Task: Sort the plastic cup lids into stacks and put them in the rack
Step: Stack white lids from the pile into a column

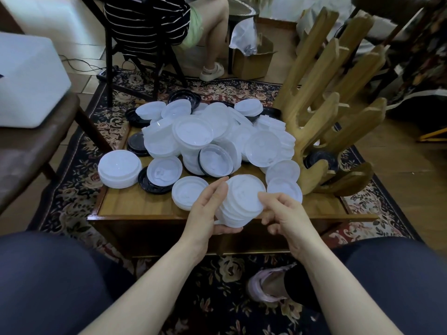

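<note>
I hold a tilted stack of white lids (242, 201) over the near edge of the low wooden table (135, 204). My left hand (208, 209) cups the stack from below and on its left side. My right hand (280, 211) pinches its right rim with thumb and fingers. A big heap of white lids (212, 136) mixed with a few black lids (137, 142) covers the table's middle. A neat white stack (119, 169) sits at the left, another white stack (189, 192) beside my left hand. The wooden rack (321, 112) stands at the right, one black lid (320, 159) in a lower slot.
A person in a striped top sits on a chair (145, 44) beyond the table. A cardboard box (254, 59) lies on the floor behind. A dark bench with a white box (26, 78) is at the left. My knees and a pink-slippered foot (266, 284) are below.
</note>
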`<control>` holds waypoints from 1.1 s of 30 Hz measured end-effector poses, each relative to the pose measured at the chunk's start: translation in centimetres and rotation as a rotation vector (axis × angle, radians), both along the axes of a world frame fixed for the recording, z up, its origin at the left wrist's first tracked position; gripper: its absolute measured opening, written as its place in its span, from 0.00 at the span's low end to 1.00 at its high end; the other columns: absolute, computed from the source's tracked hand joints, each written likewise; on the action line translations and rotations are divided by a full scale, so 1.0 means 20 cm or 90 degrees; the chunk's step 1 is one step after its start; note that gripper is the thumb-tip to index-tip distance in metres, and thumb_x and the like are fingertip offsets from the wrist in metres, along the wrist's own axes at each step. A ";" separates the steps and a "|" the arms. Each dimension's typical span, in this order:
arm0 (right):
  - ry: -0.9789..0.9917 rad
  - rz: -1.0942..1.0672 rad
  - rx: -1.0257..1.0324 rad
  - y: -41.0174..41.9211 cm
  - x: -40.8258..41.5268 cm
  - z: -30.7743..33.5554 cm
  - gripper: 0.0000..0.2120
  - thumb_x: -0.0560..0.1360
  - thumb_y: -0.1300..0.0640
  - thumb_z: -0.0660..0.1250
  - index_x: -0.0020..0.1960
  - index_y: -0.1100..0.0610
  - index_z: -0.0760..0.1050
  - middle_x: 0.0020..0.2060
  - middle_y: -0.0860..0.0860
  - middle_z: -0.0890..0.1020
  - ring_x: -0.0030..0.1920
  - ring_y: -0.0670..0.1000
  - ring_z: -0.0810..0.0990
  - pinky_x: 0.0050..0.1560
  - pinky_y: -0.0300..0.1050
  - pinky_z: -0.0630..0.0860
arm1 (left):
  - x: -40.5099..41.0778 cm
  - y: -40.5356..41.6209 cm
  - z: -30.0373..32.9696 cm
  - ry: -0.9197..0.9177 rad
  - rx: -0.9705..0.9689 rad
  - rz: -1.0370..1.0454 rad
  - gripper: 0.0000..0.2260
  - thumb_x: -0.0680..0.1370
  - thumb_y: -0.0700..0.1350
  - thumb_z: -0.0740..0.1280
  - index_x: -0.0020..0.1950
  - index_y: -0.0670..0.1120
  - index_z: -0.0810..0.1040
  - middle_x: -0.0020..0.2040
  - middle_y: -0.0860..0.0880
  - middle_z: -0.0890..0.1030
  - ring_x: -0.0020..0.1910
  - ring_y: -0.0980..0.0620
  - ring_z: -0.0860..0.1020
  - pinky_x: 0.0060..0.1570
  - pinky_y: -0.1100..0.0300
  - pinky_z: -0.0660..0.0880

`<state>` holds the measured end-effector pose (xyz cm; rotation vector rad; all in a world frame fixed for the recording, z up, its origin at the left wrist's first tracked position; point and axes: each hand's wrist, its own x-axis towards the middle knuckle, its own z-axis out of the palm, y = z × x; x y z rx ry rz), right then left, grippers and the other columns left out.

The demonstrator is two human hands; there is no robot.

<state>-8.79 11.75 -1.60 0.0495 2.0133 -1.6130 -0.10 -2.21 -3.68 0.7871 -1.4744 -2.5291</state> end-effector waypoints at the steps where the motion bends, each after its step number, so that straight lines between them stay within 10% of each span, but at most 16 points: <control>1: 0.020 0.010 0.015 0.00 0.01 0.00 0.12 0.75 0.51 0.71 0.50 0.60 0.77 0.36 0.53 0.79 0.30 0.45 0.74 0.26 0.37 0.67 | 0.00 0.00 0.00 -0.001 -0.008 0.001 0.25 0.68 0.61 0.69 0.63 0.56 0.79 0.62 0.50 0.80 0.56 0.46 0.83 0.42 0.48 0.83; 9: -0.030 0.075 -0.074 -0.02 0.03 -0.01 0.11 0.78 0.53 0.67 0.60 0.51 0.77 0.53 0.50 0.84 0.53 0.48 0.84 0.53 0.50 0.81 | 0.00 0.00 0.00 -0.002 -0.034 0.022 0.15 0.74 0.51 0.70 0.59 0.53 0.80 0.57 0.47 0.83 0.48 0.49 0.84 0.34 0.54 0.81; 22: -0.029 0.174 -0.128 -0.02 0.02 0.00 0.12 0.77 0.55 0.68 0.59 0.54 0.80 0.53 0.54 0.85 0.53 0.54 0.84 0.50 0.51 0.82 | 0.07 -0.07 0.03 -0.003 -0.041 -0.007 0.14 0.79 0.44 0.67 0.60 0.59 0.82 0.52 0.58 0.84 0.53 0.52 0.82 0.46 0.45 0.83; 29: 0.483 0.218 0.358 0.00 -0.11 -0.15 0.15 0.75 0.49 0.71 0.61 0.49 0.79 0.53 0.45 0.78 0.59 0.49 0.71 0.58 0.48 0.71 | 0.19 -0.20 0.05 -0.039 -0.034 0.182 0.14 0.77 0.39 0.67 0.55 0.55 0.84 0.54 0.53 0.84 0.53 0.50 0.81 0.47 0.51 0.77; 33: 0.578 0.300 0.469 -0.02 -0.10 -0.26 0.14 0.74 0.49 0.72 0.58 0.49 0.80 0.52 0.46 0.77 0.59 0.49 0.68 0.53 0.44 0.63 | 0.29 -0.17 0.04 -0.036 0.048 0.236 0.15 0.77 0.39 0.66 0.57 0.56 0.83 0.54 0.54 0.86 0.51 0.53 0.82 0.47 0.53 0.78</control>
